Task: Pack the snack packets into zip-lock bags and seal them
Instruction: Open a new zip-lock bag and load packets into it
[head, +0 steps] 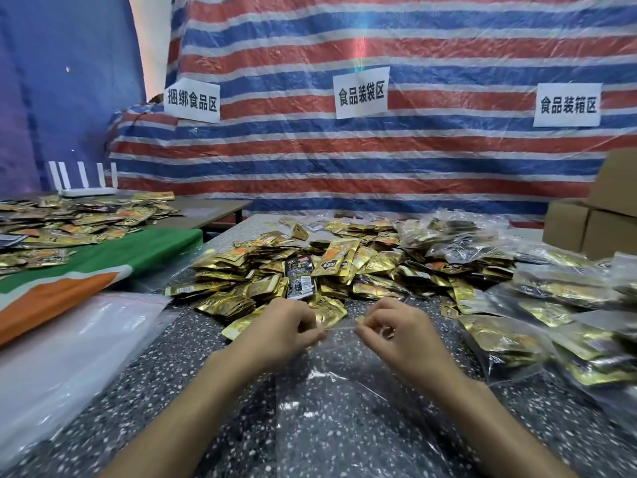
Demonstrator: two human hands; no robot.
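Observation:
A clear, empty zip-lock bag (344, 391) lies flat on the speckled table (213, 357) in front of me. My left hand (286, 326) pinches the bag's far edge on the left, and my right hand (396, 326) pinches the same edge on the right. Just beyond my hands a big heap of gold snack packets (310, 270) covers the table, with a black packet (299, 276) on top of it.
Filled zip-lock bags (551, 305) pile up at the right. A stack of empty clear bags (69, 357) lies at the left, beside a green and orange cloth (103, 267). Another table with packets (69, 225) stands at far left. Cardboard boxes (596, 219) sit at the back right.

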